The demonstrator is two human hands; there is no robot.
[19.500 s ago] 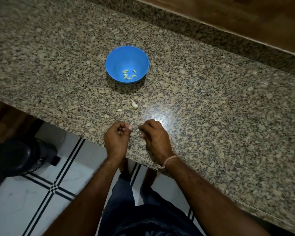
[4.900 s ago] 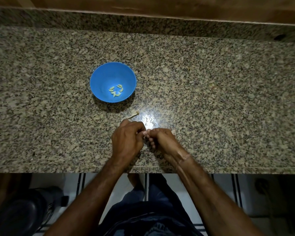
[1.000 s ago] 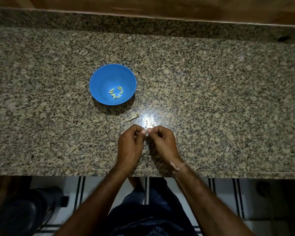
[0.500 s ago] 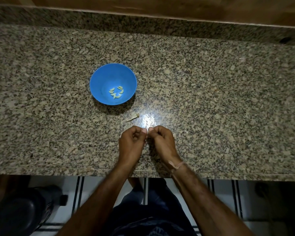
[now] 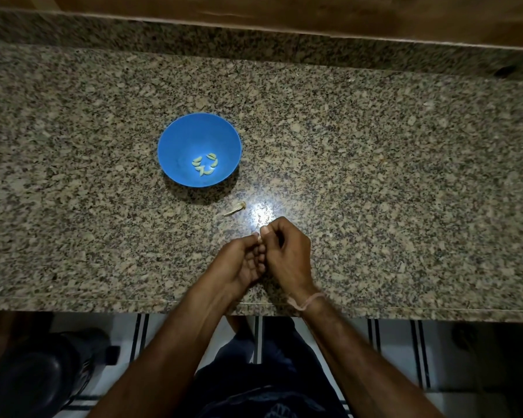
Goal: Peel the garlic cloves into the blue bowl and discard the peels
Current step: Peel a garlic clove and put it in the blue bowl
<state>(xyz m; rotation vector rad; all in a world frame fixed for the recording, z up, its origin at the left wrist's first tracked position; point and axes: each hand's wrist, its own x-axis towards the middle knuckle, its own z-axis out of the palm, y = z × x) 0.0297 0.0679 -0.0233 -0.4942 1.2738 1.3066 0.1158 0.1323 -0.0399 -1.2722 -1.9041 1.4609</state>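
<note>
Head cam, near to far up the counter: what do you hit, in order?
Near to far: counter's front edge → left hand and right hand, level with each other → loose garlic piece → blue bowl → granite backsplash.

Whatever lies between the fingertips of the left hand (image 5: 242,262) and the right hand (image 5: 289,251) is hidden where the thumbs and curled fingers meet. Just beyond the hands, a pale scrap (image 5: 234,208) on the counter (image 5: 375,176) is too small to tell as peel or clove. Farther beyond, to the left, the cloves (image 5: 205,167) in the blue bowl (image 5: 178,140) clump together, so their number is unclear. Near the left forearm, a dark object (image 5: 37,378) on the floor is dim and cut off by the picture's edges.
</note>
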